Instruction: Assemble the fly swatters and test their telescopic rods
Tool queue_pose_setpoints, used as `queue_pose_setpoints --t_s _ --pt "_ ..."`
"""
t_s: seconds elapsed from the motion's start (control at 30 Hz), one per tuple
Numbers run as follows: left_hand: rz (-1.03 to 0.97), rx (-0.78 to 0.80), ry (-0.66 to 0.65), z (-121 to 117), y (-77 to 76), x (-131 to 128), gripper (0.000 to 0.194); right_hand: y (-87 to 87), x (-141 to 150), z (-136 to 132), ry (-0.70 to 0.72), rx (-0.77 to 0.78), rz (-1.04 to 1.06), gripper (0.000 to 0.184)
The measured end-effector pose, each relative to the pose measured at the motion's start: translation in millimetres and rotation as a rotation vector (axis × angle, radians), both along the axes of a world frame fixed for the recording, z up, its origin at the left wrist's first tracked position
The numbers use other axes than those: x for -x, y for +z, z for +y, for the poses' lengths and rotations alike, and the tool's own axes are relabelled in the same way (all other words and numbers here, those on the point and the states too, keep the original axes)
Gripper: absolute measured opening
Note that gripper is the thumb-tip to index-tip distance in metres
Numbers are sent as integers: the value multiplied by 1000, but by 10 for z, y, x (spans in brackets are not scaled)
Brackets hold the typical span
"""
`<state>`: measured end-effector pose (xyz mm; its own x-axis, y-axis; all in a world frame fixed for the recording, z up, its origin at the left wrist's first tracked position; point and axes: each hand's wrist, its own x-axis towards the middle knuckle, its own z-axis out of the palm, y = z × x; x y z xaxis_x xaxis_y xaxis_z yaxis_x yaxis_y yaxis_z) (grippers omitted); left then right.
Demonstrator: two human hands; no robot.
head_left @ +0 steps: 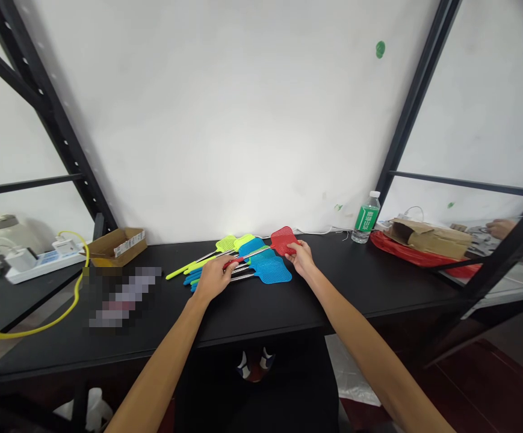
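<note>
A red fly swatter (284, 240) with a metal shaft is held in both hands above the black table. My left hand (216, 275) is closed round its red handle. On the right, my right hand (301, 257) pinches the edge of its perforated head. Beneath it lies a pile of other swatters: several blue fly swatters (272, 270) with blue handles, and yellow-green fly swatters (225, 243) behind them. My left hand and forearm cover part of the blue handles and shafts.
An open cardboard box (115, 248) and a white power strip (49, 266) with a yellow cable (79, 288) are at left. A water bottle (366, 219) stands right, near a torn carton (428, 239) on red plastic (392, 249). Another person's hand (501, 228) shows far right.
</note>
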<state>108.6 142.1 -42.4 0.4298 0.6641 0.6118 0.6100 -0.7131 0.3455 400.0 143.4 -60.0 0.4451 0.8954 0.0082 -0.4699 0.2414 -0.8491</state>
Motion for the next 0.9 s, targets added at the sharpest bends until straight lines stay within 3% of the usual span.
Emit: queue_pose_setpoints --t_s 0.7,0.9 --pt "-43 59 -32 -9 7 17 40 27 17 -29 33 -48 -49 40" --pt "-36 55 -23 -1 3 21 41 32 30 -57 77 -55 -173 43"
